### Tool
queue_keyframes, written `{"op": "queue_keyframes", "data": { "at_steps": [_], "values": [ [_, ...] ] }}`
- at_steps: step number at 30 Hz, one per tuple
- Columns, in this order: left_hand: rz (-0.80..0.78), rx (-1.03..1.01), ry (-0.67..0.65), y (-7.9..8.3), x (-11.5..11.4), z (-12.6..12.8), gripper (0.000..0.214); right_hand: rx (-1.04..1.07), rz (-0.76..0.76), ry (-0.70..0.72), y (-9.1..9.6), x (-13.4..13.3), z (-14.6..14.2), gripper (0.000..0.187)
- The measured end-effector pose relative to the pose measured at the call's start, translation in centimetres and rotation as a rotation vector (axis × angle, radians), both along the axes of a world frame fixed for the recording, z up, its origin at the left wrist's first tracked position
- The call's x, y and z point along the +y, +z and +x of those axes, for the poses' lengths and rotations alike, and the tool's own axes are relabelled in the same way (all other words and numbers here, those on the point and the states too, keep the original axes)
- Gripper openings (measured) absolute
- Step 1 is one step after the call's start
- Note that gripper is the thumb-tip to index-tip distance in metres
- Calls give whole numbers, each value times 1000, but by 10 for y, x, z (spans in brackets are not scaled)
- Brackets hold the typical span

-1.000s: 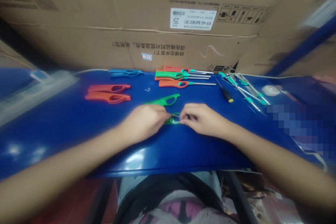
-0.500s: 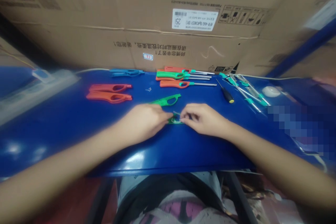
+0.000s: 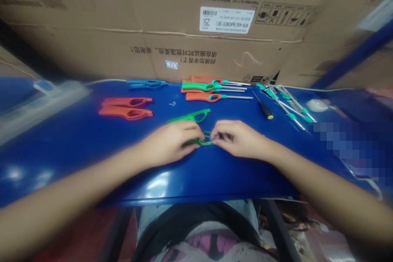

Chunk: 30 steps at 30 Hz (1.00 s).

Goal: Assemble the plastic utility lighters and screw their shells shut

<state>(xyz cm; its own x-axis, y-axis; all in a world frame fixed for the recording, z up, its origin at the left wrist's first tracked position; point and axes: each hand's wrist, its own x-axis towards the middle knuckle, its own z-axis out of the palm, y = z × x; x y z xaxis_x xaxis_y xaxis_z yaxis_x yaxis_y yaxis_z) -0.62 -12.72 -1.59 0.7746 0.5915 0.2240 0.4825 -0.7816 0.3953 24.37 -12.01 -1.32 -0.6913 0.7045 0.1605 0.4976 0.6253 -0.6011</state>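
Note:
My left hand (image 3: 172, 141) is closed around one end of a green lighter handle shell (image 3: 202, 142), low over the blue table. A thin pale wire (image 3: 208, 137) loops in the shell's trigger opening. My right hand (image 3: 238, 138) pinches at the shell's other end; its fingertips touch the wire area, but exactly what they grip is hidden. Just behind my left hand lies a second green handle shell (image 3: 201, 115), partly covered by that hand.
Red-orange handle shells (image 3: 125, 111) lie left, blue ones (image 3: 145, 84) behind them. Several long-necked lighters (image 3: 215, 90) rest against the cardboard (image 3: 107, 49). To the right are a screwdriver (image 3: 264, 108), metal lighter rods with teal parts (image 3: 291, 108) and a white round object (image 3: 317, 105).
My left fingers have shifted on the green shell and spread a little, showing more of the wire. My right hand stays nearly in place.

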Motion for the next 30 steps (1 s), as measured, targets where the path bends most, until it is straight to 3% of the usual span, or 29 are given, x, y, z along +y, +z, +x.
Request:
{"op": "queue_keyframes", "data": {
  "at_steps": [19, 30],
  "values": [
    [39, -50, -20, -9, 2, 2, 25, -115, 23, 21, 3, -3, 4, 17],
    [-18, -75, 11, -10, 1, 4, 26, -116, 50, 32, -1, -2, 2, 17]
  ]
}}
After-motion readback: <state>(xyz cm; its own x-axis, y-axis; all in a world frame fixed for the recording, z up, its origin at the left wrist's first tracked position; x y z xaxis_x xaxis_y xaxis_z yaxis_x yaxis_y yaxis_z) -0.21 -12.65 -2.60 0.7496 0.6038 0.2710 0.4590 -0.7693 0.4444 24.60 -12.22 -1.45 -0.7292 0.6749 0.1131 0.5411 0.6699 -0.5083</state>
